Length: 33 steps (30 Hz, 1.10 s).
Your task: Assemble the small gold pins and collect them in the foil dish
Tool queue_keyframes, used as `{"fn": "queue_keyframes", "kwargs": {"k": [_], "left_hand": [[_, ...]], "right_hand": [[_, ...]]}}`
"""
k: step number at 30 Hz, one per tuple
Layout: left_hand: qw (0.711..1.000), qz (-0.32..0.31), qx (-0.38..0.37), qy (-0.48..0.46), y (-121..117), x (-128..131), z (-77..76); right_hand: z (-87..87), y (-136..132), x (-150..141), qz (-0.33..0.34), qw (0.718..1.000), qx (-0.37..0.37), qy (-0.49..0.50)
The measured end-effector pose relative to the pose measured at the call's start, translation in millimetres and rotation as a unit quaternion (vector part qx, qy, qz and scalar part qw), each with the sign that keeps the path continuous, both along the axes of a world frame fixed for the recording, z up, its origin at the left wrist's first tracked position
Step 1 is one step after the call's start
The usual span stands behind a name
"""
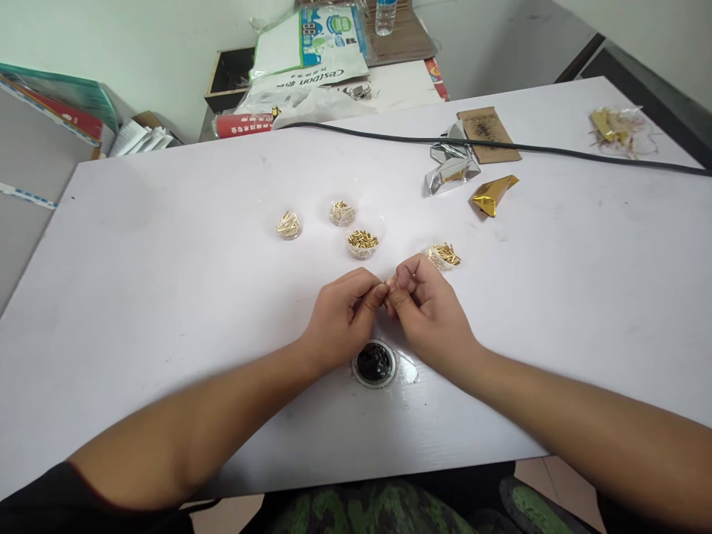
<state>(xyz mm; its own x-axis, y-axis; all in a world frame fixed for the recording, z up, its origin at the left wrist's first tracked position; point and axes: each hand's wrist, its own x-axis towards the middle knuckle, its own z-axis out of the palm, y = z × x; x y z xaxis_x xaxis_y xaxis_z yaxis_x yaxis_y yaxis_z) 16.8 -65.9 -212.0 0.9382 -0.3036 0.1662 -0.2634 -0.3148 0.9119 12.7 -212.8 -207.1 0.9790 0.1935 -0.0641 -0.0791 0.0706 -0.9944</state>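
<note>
My left hand [345,311] and my right hand [426,308] meet fingertip to fingertip over the table, both pinched closed. Whatever sits between the fingertips is too small and covered to name. Just below them a round black-filled dish with a pale rim [374,363] is set on the tabletop. Beyond the right hand lies a clear cup of gold-coloured pins [445,256], partly hidden by the fingers. Farther off stand a clear cup of short gold pieces [363,242], a cup of small gold parts [341,212] and a cup of paler gold pins [288,224].
A black cable [383,138] runs across the back of the white table [194,259]. Near it lie silver foil bags [452,175], a gold foil packet [492,196], brown cardboard [488,133] and a clear bag [617,127]. Behind stand a water bottle [385,16] and plastic packaging [311,44].
</note>
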Motion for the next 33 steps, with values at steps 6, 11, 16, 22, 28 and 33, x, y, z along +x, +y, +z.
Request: {"fn": "queue_keyframes", "kwargs": {"k": [6,11,16,22,28,33], "left_hand": [[0.999,-0.032,-0.006,0.040,3,3,2.7],[0.995,-0.056,-0.048,0.065,4,4,4.3],[0.994,-0.059,-0.063,0.072,3,5,3.2],[0.987,-0.069,-0.100,0.105,4,4,4.2],[0.982,-0.062,-0.115,0.134,4,3,6.5],[0.995,-0.009,-0.052,0.082,10,-1,11.8]], "right_hand": [[0.3,-6,3,0.043,0.998,-0.035,0.010],[1.9,-7,4,0.053,0.997,-0.060,0.008],[3.6,-7,4,0.047,0.997,-0.050,0.023],[5.4,-8,5,0.053,0.998,0.001,0.041],[5.6,-10,6,0.062,0.997,0.028,0.034],[5.8,-13,8,0.058,0.998,0.014,0.023]]}}
